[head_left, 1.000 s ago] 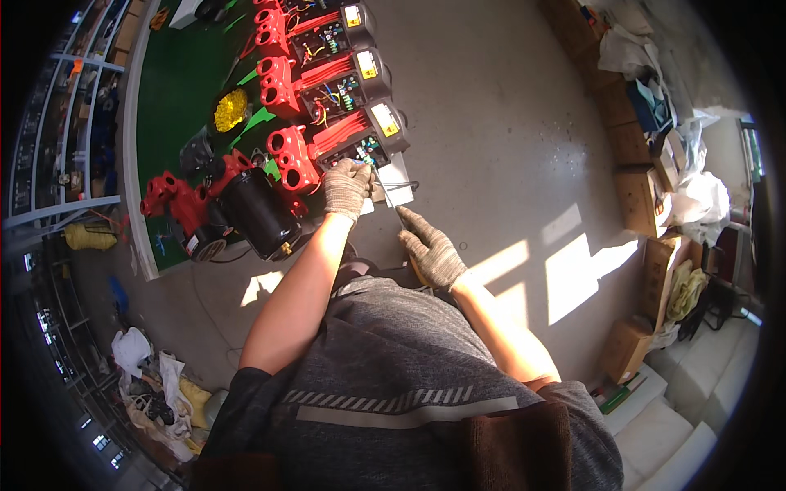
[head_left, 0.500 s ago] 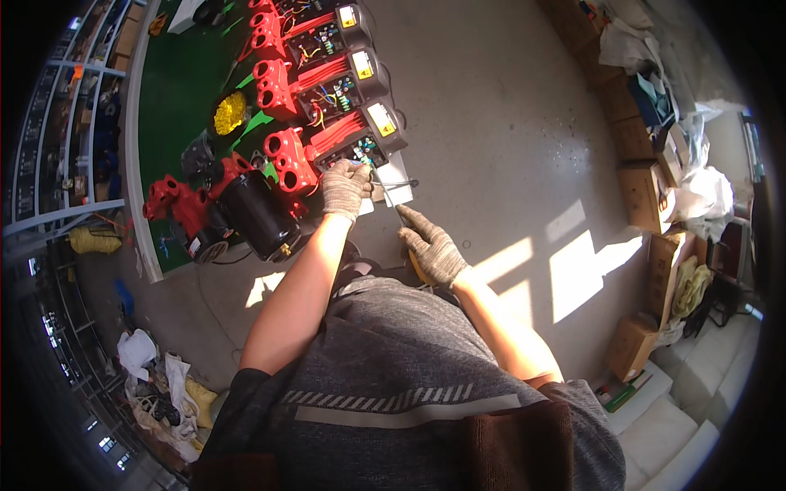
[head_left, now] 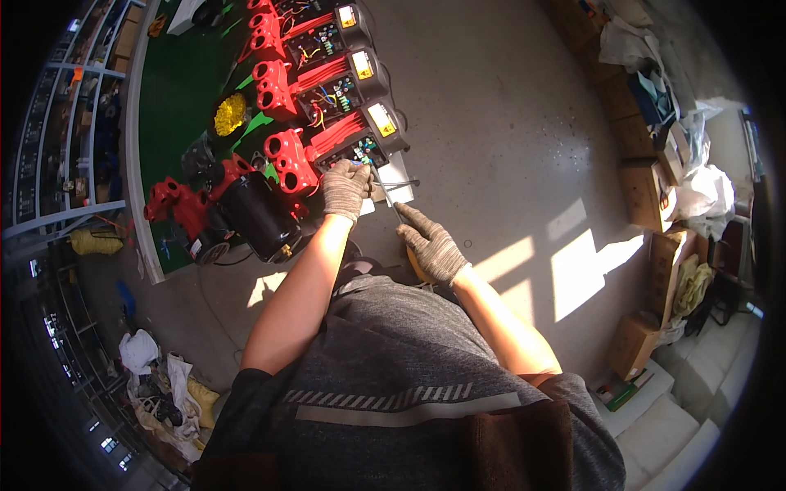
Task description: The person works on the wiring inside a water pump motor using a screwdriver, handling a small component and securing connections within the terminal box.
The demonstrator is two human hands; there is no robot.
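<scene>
Presently I am resting my gloved left hand (head_left: 345, 188) on the open wiring end of the nearest red pump unit (head_left: 327, 147), fingers curled over it; whether they are gripping anything, I cannot tell. My gloved right hand (head_left: 431, 245) is closing loosely around a thin metal tool (head_left: 391, 196) pointing toward that unit. The unit is lying at the green mat's (head_left: 176, 98) edge, beside a black motor (head_left: 255, 214).

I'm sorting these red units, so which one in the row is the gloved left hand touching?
The left hand rests on the nearest red unit; the other units lie farther up the row, untouched.
</scene>
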